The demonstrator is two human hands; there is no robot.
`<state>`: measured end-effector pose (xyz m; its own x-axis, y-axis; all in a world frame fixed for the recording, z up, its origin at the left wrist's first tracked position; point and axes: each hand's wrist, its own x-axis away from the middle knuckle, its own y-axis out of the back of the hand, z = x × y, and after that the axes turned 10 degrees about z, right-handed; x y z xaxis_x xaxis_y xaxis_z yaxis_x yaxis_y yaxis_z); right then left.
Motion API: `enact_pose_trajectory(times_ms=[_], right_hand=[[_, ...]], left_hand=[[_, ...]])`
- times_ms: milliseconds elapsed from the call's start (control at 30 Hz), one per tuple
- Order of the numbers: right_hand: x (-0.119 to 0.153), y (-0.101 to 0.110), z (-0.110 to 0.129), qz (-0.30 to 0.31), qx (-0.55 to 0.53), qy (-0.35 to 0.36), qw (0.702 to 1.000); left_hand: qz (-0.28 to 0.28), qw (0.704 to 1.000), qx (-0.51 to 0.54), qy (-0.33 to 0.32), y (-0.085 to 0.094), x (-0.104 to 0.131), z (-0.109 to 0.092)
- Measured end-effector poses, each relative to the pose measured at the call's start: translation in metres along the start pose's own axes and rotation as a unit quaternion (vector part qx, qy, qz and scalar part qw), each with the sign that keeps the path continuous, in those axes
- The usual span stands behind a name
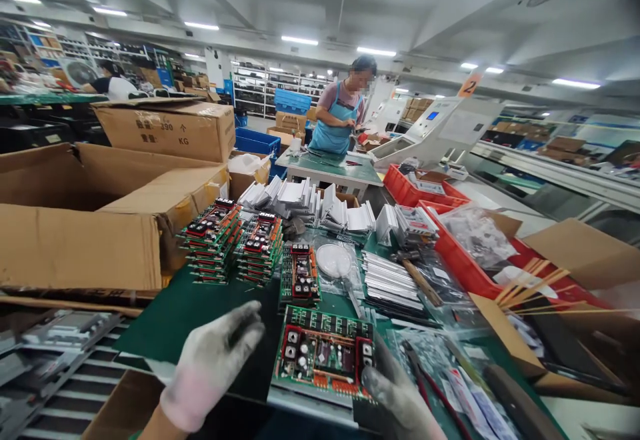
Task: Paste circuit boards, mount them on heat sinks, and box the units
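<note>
A green circuit board [327, 353] with red-edged blocks and orange connectors lies before me on a grey metal piece [310, 400]. My right hand [395, 387], in a grey-stained white glove, grips its right edge, thumb over the corner and the other fingers along the side. To the left of the board my left hand [217, 360], gloved in white too, hovers with its fingers apart and nothing in them. Just behind the board is a low pile of similar boards [300, 277]. Two taller stacks of boards, a left one [213, 243] and a middle one [260, 250], stand farther back.
White metal profiles [295, 197] and flat strips [387, 280] lie beyond. At right are a hammer [420, 277], red-handled pliers [425, 380] and red bins [460, 253]. Cardboard boxes [75, 247] stand left. A person in a blue apron [333, 127] works at another table.
</note>
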<state>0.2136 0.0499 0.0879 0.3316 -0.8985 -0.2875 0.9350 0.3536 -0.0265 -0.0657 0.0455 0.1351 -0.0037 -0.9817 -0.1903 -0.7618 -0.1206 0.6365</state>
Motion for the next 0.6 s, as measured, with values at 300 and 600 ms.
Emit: enact_pose_trajectory(times_ms=[300, 600], right_hand=[[0.012, -0.03, 0.015, -0.002, -0.139, -0.132, 0.981], [-0.063, 0.094, 0.008, -0.036, 0.534, -0.132, 0.834]], left_hand=[[0.177, 0.97, 0.114, 0.12, -0.001, 0.014, -0.021], [0.115, 0.971, -0.051, 0.205, 0.022, 0.017, 0.052]])
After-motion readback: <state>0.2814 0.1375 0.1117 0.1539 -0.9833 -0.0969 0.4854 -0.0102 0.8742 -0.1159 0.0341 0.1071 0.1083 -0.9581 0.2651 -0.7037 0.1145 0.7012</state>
